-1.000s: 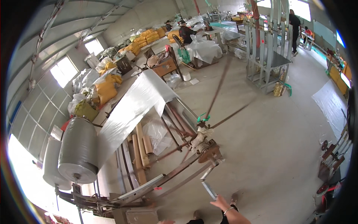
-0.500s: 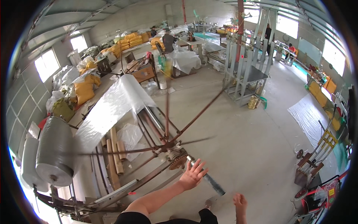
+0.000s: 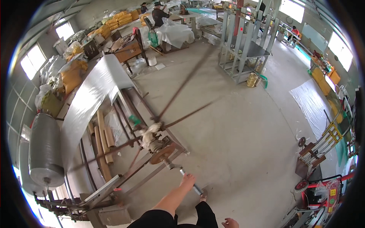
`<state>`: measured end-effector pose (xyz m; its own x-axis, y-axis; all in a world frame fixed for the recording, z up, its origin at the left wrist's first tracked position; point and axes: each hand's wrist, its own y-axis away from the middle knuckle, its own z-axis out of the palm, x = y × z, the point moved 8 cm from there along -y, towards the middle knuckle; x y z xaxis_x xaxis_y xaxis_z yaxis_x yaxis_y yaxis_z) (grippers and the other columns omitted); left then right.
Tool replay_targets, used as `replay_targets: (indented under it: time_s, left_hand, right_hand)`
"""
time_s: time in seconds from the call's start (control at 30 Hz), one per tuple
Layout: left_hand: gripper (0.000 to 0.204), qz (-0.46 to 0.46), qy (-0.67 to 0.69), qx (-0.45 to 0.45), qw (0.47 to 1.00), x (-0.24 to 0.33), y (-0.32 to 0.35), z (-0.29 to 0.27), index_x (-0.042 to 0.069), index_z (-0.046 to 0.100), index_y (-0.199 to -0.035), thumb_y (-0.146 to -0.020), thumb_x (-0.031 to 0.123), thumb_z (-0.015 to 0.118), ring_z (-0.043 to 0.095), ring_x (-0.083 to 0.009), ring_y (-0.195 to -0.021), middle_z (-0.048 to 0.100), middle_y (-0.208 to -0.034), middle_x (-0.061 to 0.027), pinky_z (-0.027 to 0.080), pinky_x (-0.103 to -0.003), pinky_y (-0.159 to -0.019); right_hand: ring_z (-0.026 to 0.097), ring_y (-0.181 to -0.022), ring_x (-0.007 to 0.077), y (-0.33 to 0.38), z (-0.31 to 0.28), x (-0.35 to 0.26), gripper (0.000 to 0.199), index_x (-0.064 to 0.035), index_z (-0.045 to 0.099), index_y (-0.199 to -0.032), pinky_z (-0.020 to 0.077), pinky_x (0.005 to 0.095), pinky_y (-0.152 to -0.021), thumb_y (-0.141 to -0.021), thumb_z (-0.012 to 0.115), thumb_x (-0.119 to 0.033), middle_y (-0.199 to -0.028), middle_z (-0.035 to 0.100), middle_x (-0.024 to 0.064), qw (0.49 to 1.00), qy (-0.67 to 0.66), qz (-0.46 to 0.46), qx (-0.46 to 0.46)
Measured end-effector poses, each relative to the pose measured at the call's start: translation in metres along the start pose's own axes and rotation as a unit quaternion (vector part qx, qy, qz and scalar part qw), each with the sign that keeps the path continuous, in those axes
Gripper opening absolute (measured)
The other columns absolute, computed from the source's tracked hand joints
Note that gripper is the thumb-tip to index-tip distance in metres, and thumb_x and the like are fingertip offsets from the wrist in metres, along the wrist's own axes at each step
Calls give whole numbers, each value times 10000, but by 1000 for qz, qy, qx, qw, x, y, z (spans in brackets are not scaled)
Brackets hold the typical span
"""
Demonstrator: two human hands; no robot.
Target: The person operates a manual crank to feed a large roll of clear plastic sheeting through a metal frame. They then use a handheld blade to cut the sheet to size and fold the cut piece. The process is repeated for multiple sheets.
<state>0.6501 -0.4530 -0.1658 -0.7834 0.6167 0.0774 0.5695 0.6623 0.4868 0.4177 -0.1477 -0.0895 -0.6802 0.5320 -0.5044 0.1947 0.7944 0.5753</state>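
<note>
My left hand (image 3: pixel 187 182) is closed around the grey metal tube of a crank handle (image 3: pixel 197 189), whose lower end sticks out past my fingers. The crank joins a brown round disc (image 3: pixel 162 155) on the hub of a winding reel. Long rusty spokes (image 3: pixel 190 78) fan out from that hub, some blurred. Clear plastic film (image 3: pixel 87 85) stretches from a large grey film roll (image 3: pixel 46 152) across to the reel's far side. Low at the bottom edge, my right hand (image 3: pixel 230 223) is partly cut off, its fingers loosely bent and apart with nothing visible in them.
Cardboard tubes (image 3: pixel 102 148) lie under the film. A grey metal frame (image 3: pixel 247 49) stands ahead on the concrete floor. To the right are a hand truck (image 3: pixel 323 140) and a red machine (image 3: pixel 323 195). Yellow sacks (image 3: pixel 72 74) are piled left; a person (image 3: pixel 159 15) works far back.
My left hand has gone from spread fingers over the crank handle to a closed grip on it, lower down. The spokes and crank have turned. The view has shifted; my right hand sits lower.
</note>
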Motion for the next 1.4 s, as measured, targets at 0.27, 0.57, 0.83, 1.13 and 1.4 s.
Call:
replay_targets:
  time_s: [0.27,0.57,0.83,1.13,1.4]
  left_hand:
    - [225,65,-11,-67,996,-37,220,-23,110,632,-889,-672,165,656,568,-237,-966,615,-892,-53,409,-383,-864]
    - [168,216,18,361,907,16,208,-309,126,527,-814,-673,131,618,543,-196,-879,522,-795,-20,415,-364,-812]
    - [190,230,-30,150,961,66,-48,-261,117,587,-954,-766,103,611,543,-214,-1011,600,-963,-33,417,-396,-882]
    - [342,30,-8,-110,993,13,10,27,123,689,-968,-635,166,752,518,-240,-1126,627,-1089,-64,333,-397,-1009]
    - [214,88,63,-47,993,-25,245,-64,103,676,-891,-677,108,675,605,-270,-924,652,-945,-91,448,-394,-835]
  right_hand:
    - [647,-885,316,-23,8,-41,448,-70,652,-1051,509,420,-775,-731,721,-376,-897,684,132,996,88,13,-25]
    - [651,-880,290,-36,33,-68,418,-89,647,-1081,512,402,-766,-763,703,-354,-892,687,108,998,35,-29,-46]
    - [604,-979,386,-16,-17,17,453,-38,611,-1129,478,444,-864,-808,628,-358,-987,655,229,996,27,85,-21]
    - [647,-865,304,-41,-25,-1,403,-92,631,-1085,508,408,-758,-779,692,-346,-904,677,122,996,73,56,7]
    - [623,-865,287,-23,-46,-276,332,-75,594,-1070,505,396,-712,-814,675,-270,-939,643,108,969,-6,-248,16]
